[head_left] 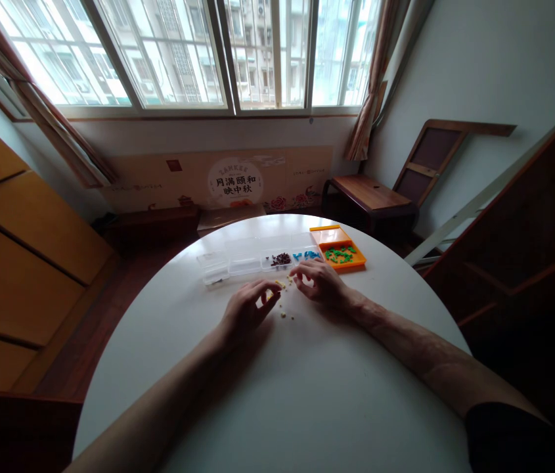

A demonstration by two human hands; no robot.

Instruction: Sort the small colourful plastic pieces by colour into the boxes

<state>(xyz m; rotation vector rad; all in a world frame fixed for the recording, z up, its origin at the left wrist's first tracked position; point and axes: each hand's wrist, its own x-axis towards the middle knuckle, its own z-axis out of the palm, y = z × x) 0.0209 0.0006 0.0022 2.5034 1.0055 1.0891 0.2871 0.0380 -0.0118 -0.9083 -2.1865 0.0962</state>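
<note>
Small pale yellow pieces [283, 315] lie scattered on the white round table [277, 394] between my two hands. My left hand [250, 303] rests at their left side, thumb and index finger brought together in a pinch; what lies between the tips is too small to make out. Just across from it, my right hand [319, 282] hovers over the pieces with bent fingers, the thumb and index tips slightly apart. Beyond the hands stands a clear plastic compartment box [245, 265]. It holds dark brown pieces [281, 259] and blue pieces [305, 255], the blue ones partly behind my right hand.
An orange box [351, 265] with green pieces [340, 254] sits at the back right of the table, its lid part folded back. Past the table are a wooden stool [368, 190], a printed cardboard panel [159, 177] and a window. Cabinets [21, 263] stand left.
</note>
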